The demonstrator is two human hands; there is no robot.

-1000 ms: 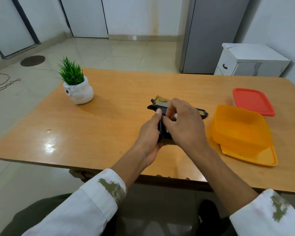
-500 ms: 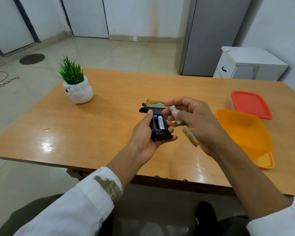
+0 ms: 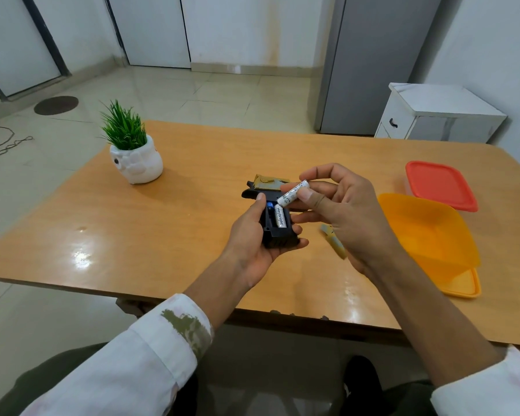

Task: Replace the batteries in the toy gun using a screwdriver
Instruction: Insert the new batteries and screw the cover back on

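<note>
Over the table [image 3: 192,163], our left hand [image 3: 252,244] grips the toy gun [image 3: 279,240], one battery [image 3: 279,217] inside its compartment; right hand [image 3: 348,211] pinches a second battery [image 3: 293,192].

Left hand [image 3: 260,235]: palm up, cupped under the grip of the toy gun [image 3: 279,240]; thumb laid along the grip's left edge, fingertips curled up round its right side.
Right hand [image 3: 347,214]: held just above and to the right of the other, palm turned inward; thumb and fingertips pinch a white battery [image 3: 293,193], which is tilted; lower fingers loosely bent beneath.
Left forearm [image 3: 210,292]: bare, rising from lower left toward centre.
Right forearm [image 3: 427,298]: bare, rising from lower right, wrist slightly bent.
Sleeves [image 3: 150,349]: white, pushed back; a green-brown patch on each cuff.
Spacing: the two hands close together; contact cannot be told.
</note>
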